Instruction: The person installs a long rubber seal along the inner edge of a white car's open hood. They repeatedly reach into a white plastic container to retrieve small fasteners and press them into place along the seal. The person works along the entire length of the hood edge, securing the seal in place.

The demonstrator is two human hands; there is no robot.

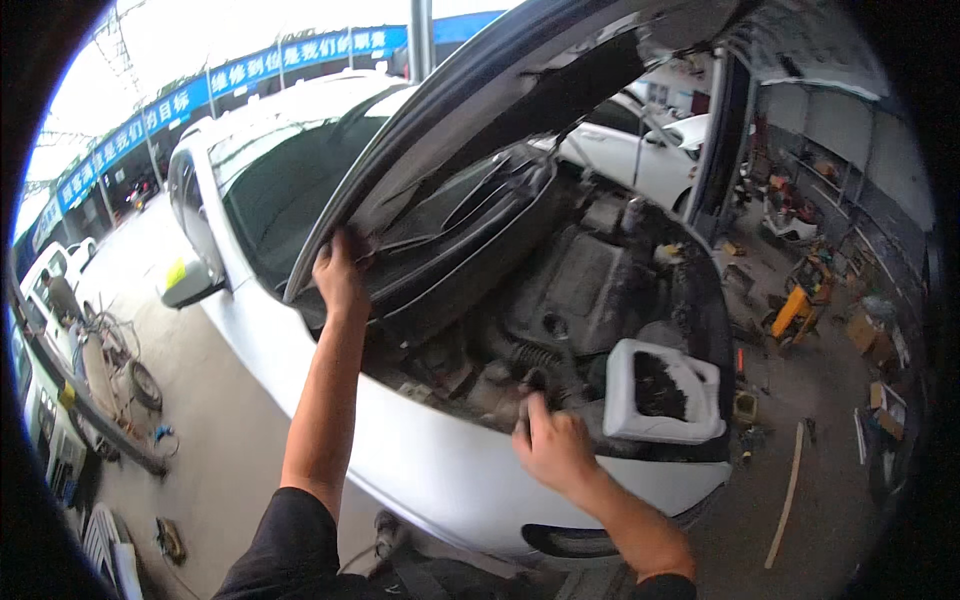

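In the head view, the left hand (340, 272) closes around the rear corner of the raised hood (525, 105). The right hand (555, 448) curls above the fender (425, 440); whether it pinches anything, I cannot tell. A cut-open white jug (712, 400) sits at the front of the engine bay (580, 280). Apparently the hood is being handled; moving it calls for clear fingers.

Grey floor (215, 390), blue banner (197, 97), grey wall (903, 160)
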